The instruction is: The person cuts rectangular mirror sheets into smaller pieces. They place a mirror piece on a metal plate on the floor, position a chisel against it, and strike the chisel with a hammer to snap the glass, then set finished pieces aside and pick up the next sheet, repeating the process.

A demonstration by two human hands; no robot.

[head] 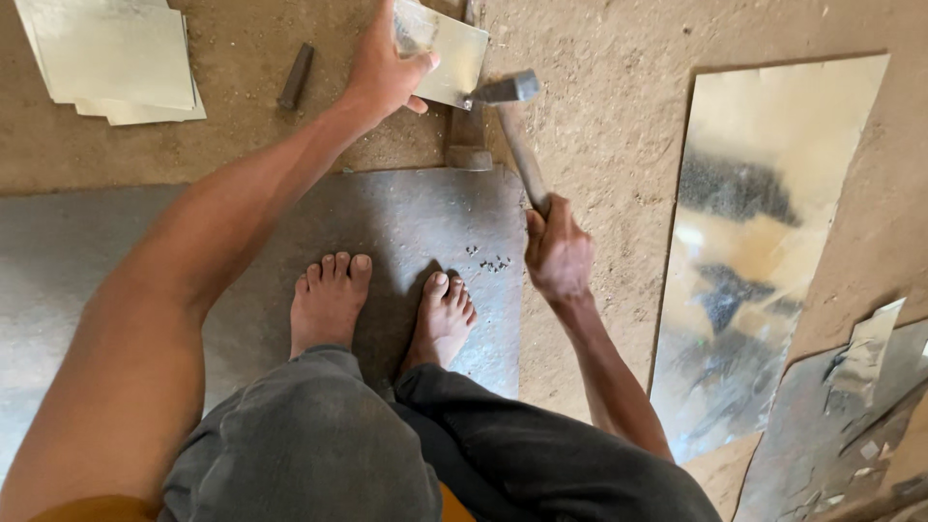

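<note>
My left hand (385,68) grips a small shiny metal sheet piece (454,60) at the top middle, holding it over a narrow metal stake (468,135) set in the dirt floor. My right hand (558,253) is closed around the wooden handle of a hammer (510,116). The hammer's steel head touches the sheet's right edge. My two bare feet (382,304) rest on a large dull metal plate (416,222) below the stake.
A stack of cut metal sheets (111,58) lies at the top left beside a short dark metal rod (296,75). A long reflective sheet (754,242) lies on the right, with offcuts and another sheet (851,416) at the bottom right.
</note>
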